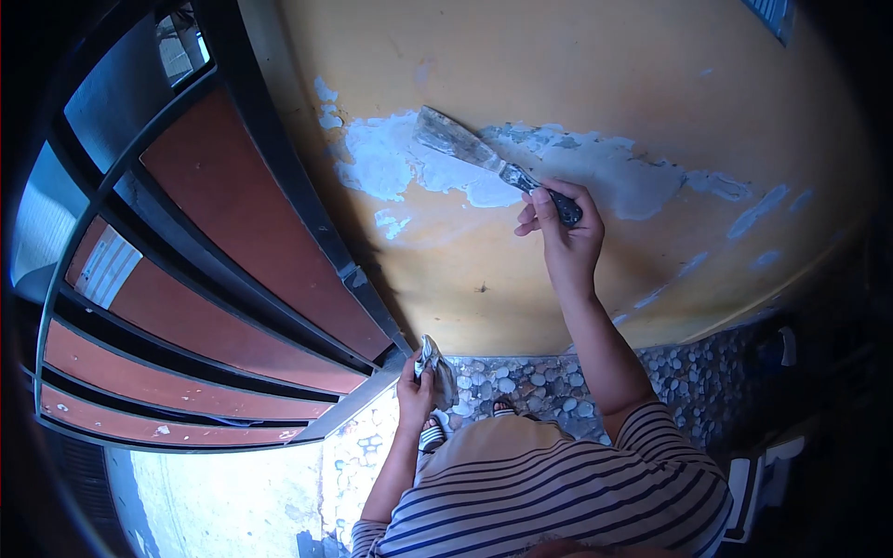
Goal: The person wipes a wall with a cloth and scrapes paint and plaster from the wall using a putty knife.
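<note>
My right hand [564,219] is closed around the dark handle of a putty knife [460,141]. The knife's wide, smeared blade points up and left, over a white filler patch [377,153] on the yellow wall [502,279]; I cannot tell whether the blade touches the wall. Low on the left, my left hand [415,389] is closed on a crumpled, pale bag [439,370], with its top sticking up above the fingers. What the bag contains is hidden.
A dark metal gate with reddish panels [237,205] stands close on the left. Pebbled flooring [521,377] runs along the wall's foot, under my sandalled feet. A white plastic chair [758,484] is at the lower right. Smaller filler spots [758,212] mark the wall further right.
</note>
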`<state>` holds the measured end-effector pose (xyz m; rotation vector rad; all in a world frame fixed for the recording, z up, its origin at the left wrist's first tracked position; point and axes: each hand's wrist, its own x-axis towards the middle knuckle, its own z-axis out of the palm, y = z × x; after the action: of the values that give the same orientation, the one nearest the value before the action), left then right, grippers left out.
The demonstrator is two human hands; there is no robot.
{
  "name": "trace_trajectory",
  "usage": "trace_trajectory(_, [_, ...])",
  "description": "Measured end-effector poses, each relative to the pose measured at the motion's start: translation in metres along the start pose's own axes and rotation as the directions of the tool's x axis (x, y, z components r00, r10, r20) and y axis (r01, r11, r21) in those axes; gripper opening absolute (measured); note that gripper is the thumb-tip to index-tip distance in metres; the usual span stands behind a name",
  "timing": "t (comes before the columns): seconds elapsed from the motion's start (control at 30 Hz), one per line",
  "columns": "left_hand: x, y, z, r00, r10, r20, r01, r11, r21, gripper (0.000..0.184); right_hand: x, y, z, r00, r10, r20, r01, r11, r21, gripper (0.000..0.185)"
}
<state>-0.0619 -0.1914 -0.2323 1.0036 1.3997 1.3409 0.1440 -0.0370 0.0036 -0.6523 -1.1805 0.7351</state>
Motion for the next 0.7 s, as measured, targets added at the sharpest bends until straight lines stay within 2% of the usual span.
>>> trace_trajectory(0.07, [0.001, 0.006, 0.005, 0.995, 0.099, 0.016, -0.100, 0.994, 0.050, 0.037, -0.007, -0.002, 0.007, 0.998, 0.034, 0.062, -0.032, 0.999, -0.032, 0.020])
trace_trajectory(0.13, [0.006, -0.001, 0.004, 0.997, 0.065, 0.052, -0.066, 0.998, 0.021, 0.037, -0.019, 0.002, 0.001, 0.992, 0.045, 0.114, -0.045, 0.999, -0.006, 0.020])
trace_trajectory(0.23, [0.009, -0.002, 0.008, 0.999, 0.046, 0.022, -0.045, 0.999, -0.014, 0.035, -0.044, 0.005, -0.026, 0.977, 0.138, 0.163, -0.139, 0.990, -0.005, 0.018])
trace_trajectory(0.27, [0.012, -0.008, 0.008, 0.998, 0.044, 0.036, -0.043, 0.999, -0.013, 0.035, -0.052, 0.004, -0.038, 0.970, 0.177, 0.168, -0.180, 0.984, 0.001, 0.016])
trace_trajectory(0.33, [0.019, -0.023, 0.007, 0.988, 0.152, -0.014, -0.146, 0.967, 0.207, 0.031, -0.066, 0.006, -0.066, 0.964, 0.218, 0.155, -0.213, 0.976, -0.046, 0.014])
trace_trajectory(0.37, [0.020, -0.025, 0.009, 0.985, 0.167, -0.042, -0.155, 0.966, 0.205, 0.028, -0.073, 0.005, -0.080, 0.964, 0.220, 0.148, -0.216, 0.975, -0.045, 0.014])
trace_trajectory(0.43, [0.024, -0.024, 0.013, 0.989, 0.129, -0.066, -0.117, 0.980, 0.164, 0.029, -0.082, 0.004, -0.108, 0.932, 0.353, 0.083, -0.353, 0.935, -0.023, 0.013])
trace_trajectory(0.47, [0.026, -0.024, 0.015, 0.992, 0.089, -0.093, -0.078, 0.990, 0.115, 0.029, -0.082, 0.001, -0.121, 0.930, 0.360, 0.079, -0.360, 0.933, -0.017, 0.013])
trace_trajectory(0.53, [0.031, -0.025, 0.021, 0.991, 0.098, -0.090, -0.085, 0.987, 0.139, 0.029, -0.081, -0.005, -0.145, 0.960, 0.279, 0.008, -0.278, 0.959, -0.059, 0.014])
trace_trajectory(0.6, [0.036, -0.023, 0.031, 0.986, 0.168, -0.024, -0.162, 0.973, 0.164, 0.025, -0.072, -0.020, -0.161, 0.966, 0.255, -0.041, -0.256, 0.967, -0.008, 0.015])
trace_trajectory(0.67, [0.034, -0.005, 0.049, 0.992, 0.130, 0.002, -0.129, 0.988, 0.087, 0.029, -0.058, -0.033, -0.169, 0.970, 0.228, -0.088, -0.224, 0.973, 0.049, 0.016])
trace_trajectory(0.7, [0.037, -0.014, 0.052, 0.988, 0.156, 0.016, -0.156, 0.983, 0.099, 0.030, -0.052, -0.038, -0.172, 0.980, 0.163, -0.115, -0.163, 0.987, 0.017, 0.017])
